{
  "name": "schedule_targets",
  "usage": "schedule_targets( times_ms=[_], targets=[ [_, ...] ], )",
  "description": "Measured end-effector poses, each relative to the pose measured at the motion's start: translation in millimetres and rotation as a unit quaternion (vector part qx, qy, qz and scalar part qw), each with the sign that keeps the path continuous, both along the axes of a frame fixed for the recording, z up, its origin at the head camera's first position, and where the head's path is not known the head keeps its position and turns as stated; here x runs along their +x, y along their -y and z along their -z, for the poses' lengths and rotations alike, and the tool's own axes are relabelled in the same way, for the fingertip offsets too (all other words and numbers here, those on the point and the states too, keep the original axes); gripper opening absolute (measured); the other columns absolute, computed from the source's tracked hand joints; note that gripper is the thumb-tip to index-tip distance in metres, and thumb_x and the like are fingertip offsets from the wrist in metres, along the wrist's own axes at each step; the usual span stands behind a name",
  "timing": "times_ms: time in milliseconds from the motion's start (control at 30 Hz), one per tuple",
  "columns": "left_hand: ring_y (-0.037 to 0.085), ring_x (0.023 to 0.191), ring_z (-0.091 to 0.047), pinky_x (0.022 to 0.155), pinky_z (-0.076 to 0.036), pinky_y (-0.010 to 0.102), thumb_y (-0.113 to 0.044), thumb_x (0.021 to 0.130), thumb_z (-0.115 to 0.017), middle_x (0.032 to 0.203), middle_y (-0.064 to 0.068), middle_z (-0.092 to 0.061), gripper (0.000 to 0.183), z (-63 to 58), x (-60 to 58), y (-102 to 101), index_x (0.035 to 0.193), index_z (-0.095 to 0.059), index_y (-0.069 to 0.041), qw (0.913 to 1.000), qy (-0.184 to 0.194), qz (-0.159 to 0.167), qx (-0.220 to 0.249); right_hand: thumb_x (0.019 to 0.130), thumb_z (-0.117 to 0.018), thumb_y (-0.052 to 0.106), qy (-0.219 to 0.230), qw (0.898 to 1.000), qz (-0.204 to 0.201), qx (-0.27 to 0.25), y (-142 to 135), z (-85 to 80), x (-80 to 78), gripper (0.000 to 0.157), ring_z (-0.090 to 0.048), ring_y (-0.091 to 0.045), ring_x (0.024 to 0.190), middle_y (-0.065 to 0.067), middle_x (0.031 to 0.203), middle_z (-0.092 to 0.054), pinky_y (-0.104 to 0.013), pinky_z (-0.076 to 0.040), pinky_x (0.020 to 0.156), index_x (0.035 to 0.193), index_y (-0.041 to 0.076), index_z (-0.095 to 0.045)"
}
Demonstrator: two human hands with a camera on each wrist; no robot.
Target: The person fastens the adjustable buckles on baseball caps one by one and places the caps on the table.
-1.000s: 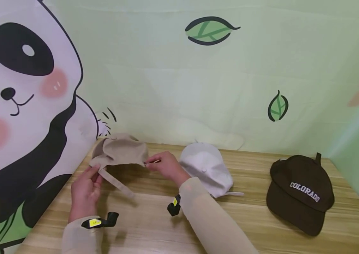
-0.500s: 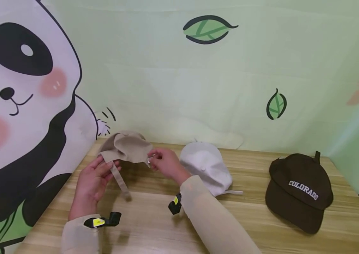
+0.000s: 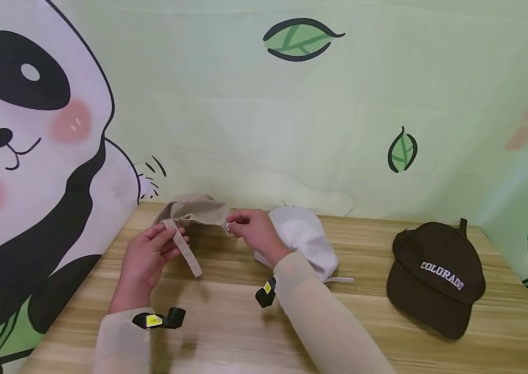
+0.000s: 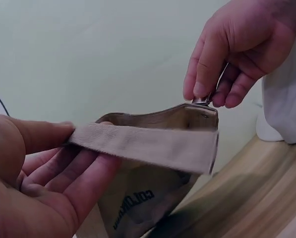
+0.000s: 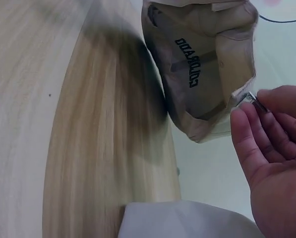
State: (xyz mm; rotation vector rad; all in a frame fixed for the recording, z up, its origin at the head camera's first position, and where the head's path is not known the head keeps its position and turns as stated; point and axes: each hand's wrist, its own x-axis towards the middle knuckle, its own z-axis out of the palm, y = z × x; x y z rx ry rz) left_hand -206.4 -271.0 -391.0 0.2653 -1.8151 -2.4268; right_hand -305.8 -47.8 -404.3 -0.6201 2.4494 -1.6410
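Between both hands a beige baseball cap point(image 3: 203, 210) is held up above the back left of the table, its hollow inside facing the wrist cameras. My left hand point(image 3: 144, 254) pinches the root of its fabric back strap point(image 4: 148, 146) between thumb and fingers; the strap's loose end hangs free. At the other side of the cap's opening, my right hand point(image 3: 259, 234) pinches a small metal buckle point(image 5: 257, 101). Strap and buckle are apart. Reversed stitching of the lettering point(image 5: 188, 62) shows inside the crown.
A white cap point(image 3: 308, 241) lies just right of my right hand, partly behind the forearm. Farther right sits a dark brown cap point(image 3: 436, 278) with COLORADO lettering. The wooden table point(image 3: 226, 332) meets a printed cloth backdrop point(image 3: 226, 104) at the back.
The beige cap has shifted right and tipped so its crown shows less. My left hand has moved right and up along with the strap; the right hand keeps its pinch at the buckle.
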Motion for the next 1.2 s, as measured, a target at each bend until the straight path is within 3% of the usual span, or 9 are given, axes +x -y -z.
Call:
schedule_targets(
  times_ms=[167, 300, 500, 667, 900, 1000, 1200],
  targets=[
    [0.011, 0.086, -0.072, 0.076, -0.059, 0.023, -0.004, 0.093, -0.062, 0.094, -0.009, -0.074, 0.048, -7.0, -0.4, -7.1, 0.138, -0.044, -0.001, 0.9991, -0.035, 0.020, -0.010, 0.090, -0.069, 0.019, 0.002, 1.000, -0.001, -0.010, -5.2, -3.5, 0.9, 0.013, -0.067, -0.016, 0.077, -0.003, 0.093, -0.072, -0.030, -0.057, 0.073, 0.101, 0.014, -0.071],
    [0.011, 0.086, -0.072, 0.077, -0.059, 0.024, 0.002, 0.092, -0.060, 0.093, -0.009, -0.074, 0.059, -10.5, 0.6, -11.7, 0.146, -0.037, -0.005, 0.9986, -0.047, 0.020, -0.010, 0.089, -0.070, 0.016, -0.003, 1.000, 0.002, -0.019, -7.1, -8.1, 1.9, 0.014, -0.066, -0.013, 0.075, -0.004, 0.093, -0.071, -0.036, -0.058, 0.076, 0.103, 0.014, -0.071],
    [0.012, 0.085, -0.072, 0.077, -0.060, 0.027, 0.000, 0.092, -0.061, 0.098, -0.006, -0.074, 0.056, -12.6, 2.6, -17.2, 0.145, -0.041, -0.003, 0.9985, -0.051, -0.021, 0.000, 0.089, -0.070, 0.013, 0.002, 0.999, 0.009, -0.030, -10.1, -13.7, 4.6, 0.014, -0.066, -0.014, 0.076, -0.004, 0.092, -0.072, -0.027, -0.056, 0.071, 0.103, 0.015, -0.072],
    [0.012, 0.080, -0.073, 0.075, -0.060, 0.028, -0.004, 0.092, -0.063, 0.097, -0.003, -0.074, 0.050, -12.8, 6.0, -23.0, 0.139, -0.047, 0.003, 0.9967, -0.053, -0.062, 0.003, 0.088, -0.070, 0.012, 0.011, 0.999, 0.009, -0.040, -12.0, -12.1, 7.2, 0.014, -0.068, -0.021, 0.080, -0.005, 0.092, -0.072, -0.026, -0.056, 0.071, 0.102, 0.014, -0.072],
    [0.009, 0.072, -0.071, 0.066, -0.060, 0.024, -0.012, 0.088, -0.071, 0.087, -0.010, -0.073, 0.031, -16.3, 10.0, -28.1, 0.117, -0.066, -0.002, 0.9877, -0.021, -0.138, -0.071, 0.089, -0.069, 0.010, 0.020, 0.998, 0.009, -0.058, -12.1, -11.7, 12.6, 0.015, -0.069, -0.030, 0.085, -0.008, 0.090, -0.072, -0.031, -0.059, 0.076, 0.103, 0.009, -0.071],
    [0.007, 0.075, -0.069, 0.068, -0.060, 0.023, -0.015, 0.086, -0.073, 0.087, -0.012, -0.072, 0.034, -18.8, 10.6, -28.7, 0.118, -0.066, -0.005, 0.9863, -0.012, -0.137, -0.092, 0.089, -0.068, 0.010, 0.023, 0.998, 0.006, -0.064, -12.9, -16.2, 14.1, 0.016, -0.069, -0.034, 0.088, -0.010, 0.091, -0.072, -0.029, -0.059, 0.075, 0.104, 0.007, -0.071],
    [0.004, 0.081, -0.069, 0.071, -0.059, 0.022, 0.001, 0.086, -0.069, 0.085, -0.012, -0.071, 0.036, -20.3, 9.5, -29.5, 0.121, -0.063, -0.003, 0.9875, -0.038, -0.127, -0.086, 0.089, -0.068, 0.008, 0.029, 0.996, 0.001, -0.081, -13.9, -20.9, 15.6, 0.016, -0.067, -0.039, 0.092, -0.013, 0.093, -0.072, -0.034, -0.059, 0.077, 0.104, 0.004, -0.071]
  ],
)
